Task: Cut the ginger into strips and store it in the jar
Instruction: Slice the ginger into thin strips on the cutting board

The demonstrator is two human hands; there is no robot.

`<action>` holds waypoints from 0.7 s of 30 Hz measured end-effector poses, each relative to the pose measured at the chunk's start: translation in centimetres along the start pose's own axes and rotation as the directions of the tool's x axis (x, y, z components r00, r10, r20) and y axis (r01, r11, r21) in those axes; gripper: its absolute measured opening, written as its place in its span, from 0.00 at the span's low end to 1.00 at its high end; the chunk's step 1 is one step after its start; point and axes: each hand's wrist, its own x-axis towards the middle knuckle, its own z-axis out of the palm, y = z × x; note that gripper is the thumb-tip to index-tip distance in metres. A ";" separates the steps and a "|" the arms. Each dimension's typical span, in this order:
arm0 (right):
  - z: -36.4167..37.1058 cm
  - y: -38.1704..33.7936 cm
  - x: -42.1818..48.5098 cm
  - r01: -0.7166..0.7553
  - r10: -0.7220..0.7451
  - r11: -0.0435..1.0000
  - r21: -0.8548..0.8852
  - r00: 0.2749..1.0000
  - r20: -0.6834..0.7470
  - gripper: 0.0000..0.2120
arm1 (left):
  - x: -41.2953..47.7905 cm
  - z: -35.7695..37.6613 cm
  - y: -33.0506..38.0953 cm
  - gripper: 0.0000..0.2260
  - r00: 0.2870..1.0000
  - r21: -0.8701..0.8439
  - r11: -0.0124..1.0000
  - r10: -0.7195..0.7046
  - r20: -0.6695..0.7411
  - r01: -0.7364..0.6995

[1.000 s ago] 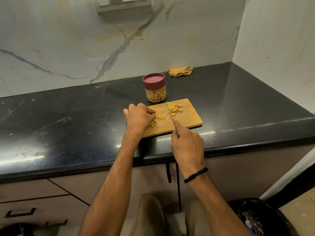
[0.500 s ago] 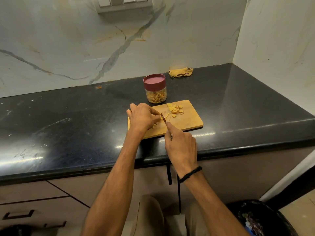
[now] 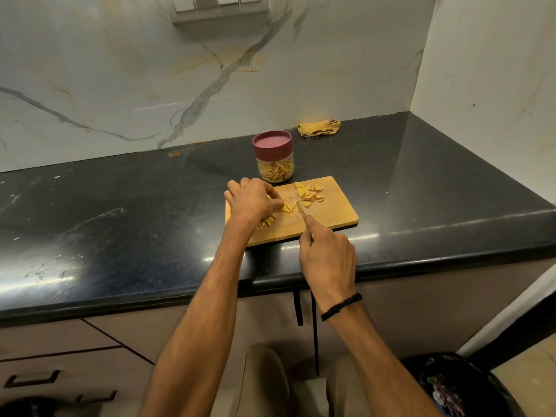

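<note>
At the far left, the speckled black stone countertop point(image 3: 120, 206) is glossy and hard, a wipeable base for wet work. On it lies a flat rectangular wooden cutting board point(image 3: 334, 213) with rounded corners, set close to the front edge so that both arms reach it without stretching. We see the left hand point(image 3: 254, 201) clawed over the board's left half, its curled fingers pinning a cluster of ginger strips point(image 3: 287, 208) to the wood; we judge that the knuckles are tucked so as to guide the blade while keeping the fingertips clear. Behind the board stands the clear cylindrical jar point(image 3: 274, 170), already holding pale yellow strips, its maroon lid point(image 3: 272, 142) closed; we take it to stand near for a short transfer. The slim knife point(image 3: 300, 207) meets the board just right of the pinned strips, and the right hand point(image 3: 328, 257) is clenched round its handle, forefinger extended along the spine for control. Uncut ginger slices point(image 3: 310, 194), thin fibrous discs, wait in a loose heap beyond the blade. A crumpled yellow cloth point(image 3: 319, 127) rests against the marble wall.
</note>
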 end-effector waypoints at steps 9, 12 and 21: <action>0.3 -0.3 -0.3 -0.002 0.002 1.000 -0.017 1.000 0.004 0.21 | 0.4 -0.3 0.3 0.08 0.999 -0.055 0.998 -0.009 0.053 0.012; 0.7 -0.7 -0.1 0.045 -0.044 0.999 -0.008 0.998 0.032 0.21 | 0.4 -0.4 0.1 0.08 0.999 -0.066 0.998 -0.002 0.046 0.005; 1.0 -0.8 -0.3 0.039 -0.039 0.999 -0.031 0.999 0.022 0.21 | 0.6 -0.4 -1.1 0.08 1.000 -0.145 0.989 -0.014 -0.027 0.010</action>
